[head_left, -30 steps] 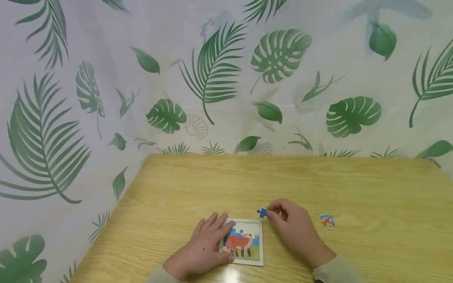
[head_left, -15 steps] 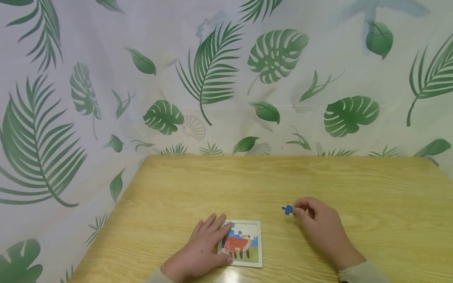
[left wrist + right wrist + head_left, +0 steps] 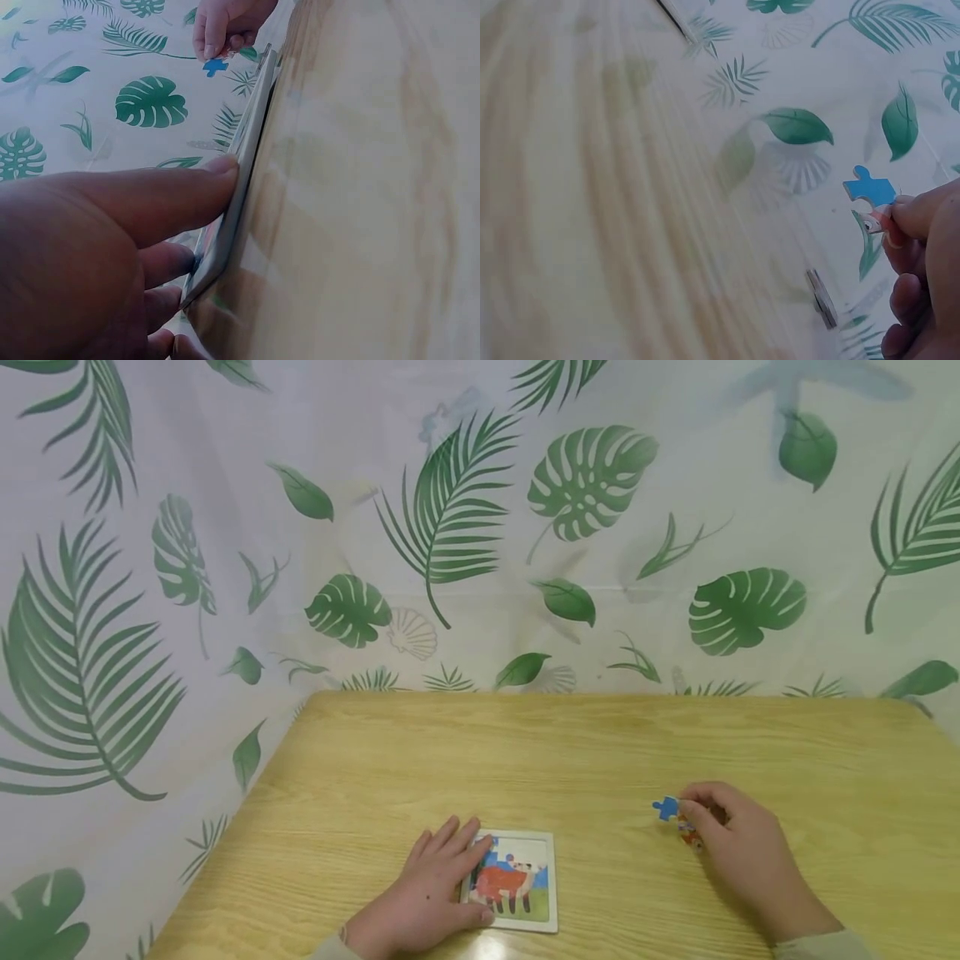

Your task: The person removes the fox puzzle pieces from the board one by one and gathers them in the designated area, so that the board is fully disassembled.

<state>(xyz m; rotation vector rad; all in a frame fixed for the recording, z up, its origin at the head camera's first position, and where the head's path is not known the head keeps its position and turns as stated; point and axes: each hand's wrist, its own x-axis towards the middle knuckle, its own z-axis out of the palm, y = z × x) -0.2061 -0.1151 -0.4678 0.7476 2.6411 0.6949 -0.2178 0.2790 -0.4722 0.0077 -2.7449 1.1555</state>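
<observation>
My left hand (image 3: 423,885) lies spread, its fingers and thumb on the left part of a square puzzle board (image 3: 554,881) with a white rim. The board's picture shows a red-and-white animal on grass with blue patches and a pale gap at the top. In the left wrist view, the thumb (image 3: 195,191) presses on the rim. My right hand (image 3: 738,852) pinches a jigsaw piece (image 3: 664,808) between thumb and index finger; in the right wrist view its face is blue and orange. Just below it in the head view, an orange piece (image 3: 688,835) is partly covered by the thumb.
A wooden table (image 3: 480,752) reaches back to a white curtain (image 3: 480,510) printed with green leaves, which also hangs along the left side. A light glare shows on the table in front of the board.
My right hand has moved right with the jigsaw piece, away from the board and over to the loose orange piece. The left hand has stayed on the board.
</observation>
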